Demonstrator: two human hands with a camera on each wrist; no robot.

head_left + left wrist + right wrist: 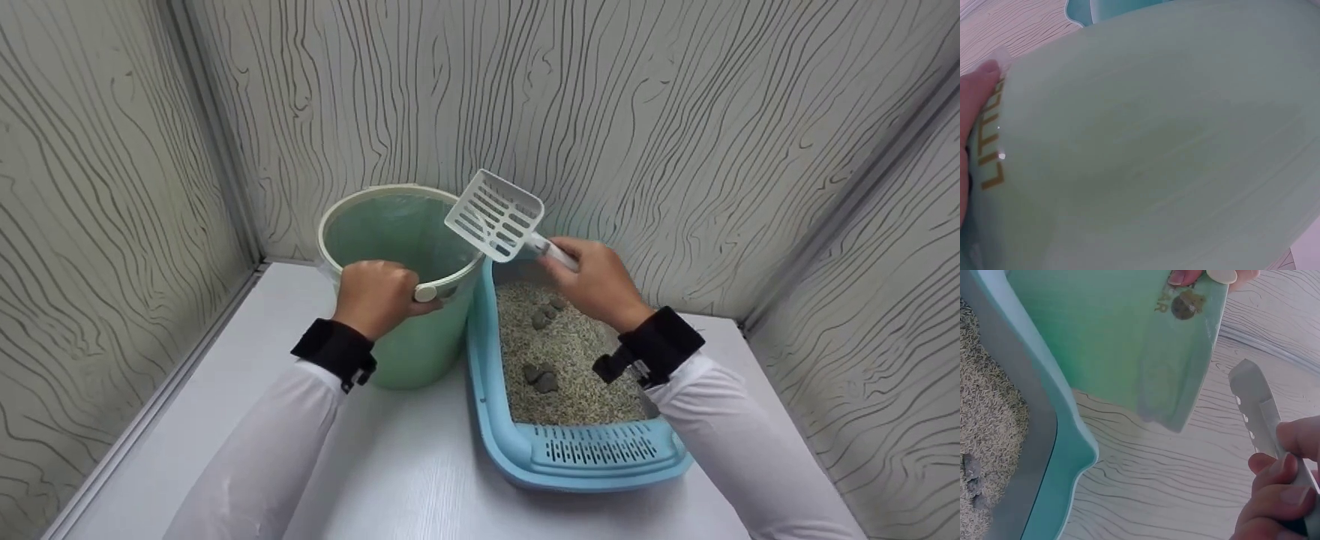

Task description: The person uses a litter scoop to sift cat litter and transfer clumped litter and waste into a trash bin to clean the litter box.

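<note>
My left hand (377, 298) grips the green bin (424, 345), seemingly steadying it; my right hand (598, 283) holds a slotted scoop (498, 216) near the bin.

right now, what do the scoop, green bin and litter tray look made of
The scoop: probably rigid plastic, smooth and white, with clean-edged slots. The green bin: likely plastic, satin-looking, its smooth wall showing no grain. The litter tray: apparently plastic, blue, faintly glossy, with rounded rim and slotted panel.
</note>
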